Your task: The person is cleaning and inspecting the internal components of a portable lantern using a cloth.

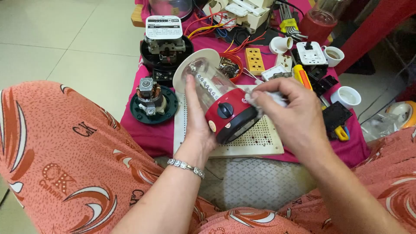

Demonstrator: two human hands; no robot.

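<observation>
My left hand grips a lantern-style lamp with a clear cylinder over rows of small LEDs, a white top rim and a red base with a black knob. The lamp lies tilted, its red base toward me. My right hand pinches a small white cloth against the edge of the red base. Both hands hover over a white perforated board.
A magenta cloth covers the low table. On it lie an electric meter, a small motor on a green disc, a yellow socket, white sockets, hex keys, screwdrivers, a dish of screws and coloured wires. My knees flank the table.
</observation>
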